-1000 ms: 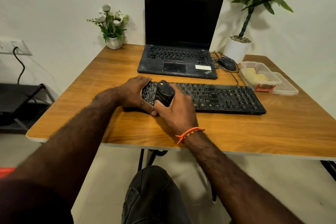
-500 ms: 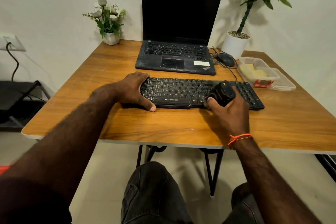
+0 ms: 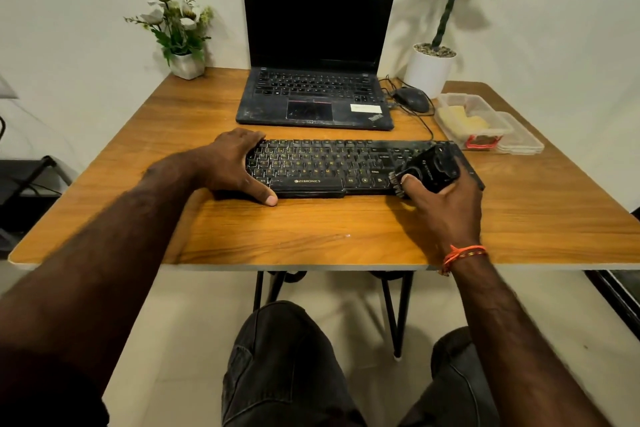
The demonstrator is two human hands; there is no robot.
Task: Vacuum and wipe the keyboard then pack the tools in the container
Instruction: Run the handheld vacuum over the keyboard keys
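Observation:
A black keyboard (image 3: 332, 163) lies across the middle of the wooden table (image 3: 311, 229). My left hand (image 3: 239, 163) grips the keyboard's left end, thumb along its front edge. My right hand (image 3: 440, 204) holds a small black handheld vacuum (image 3: 431, 168) over the keyboard's right end, its brush tip down on the keys near the front edge. A clear plastic container (image 3: 472, 121) with a yellow cloth (image 3: 464, 116) inside stands to the right of the keyboard, its lid (image 3: 523, 139) beside it.
An open black laptop (image 3: 317, 45) stands behind the keyboard, with a black mouse (image 3: 412, 99) and its cable to its right. A small flower pot (image 3: 180, 35) sits at the back left and a white potted plant (image 3: 431, 68) at the back right.
My right hand has swept the vacuum from the keyboard's left end to its right end. My left hand has stayed on the left end.

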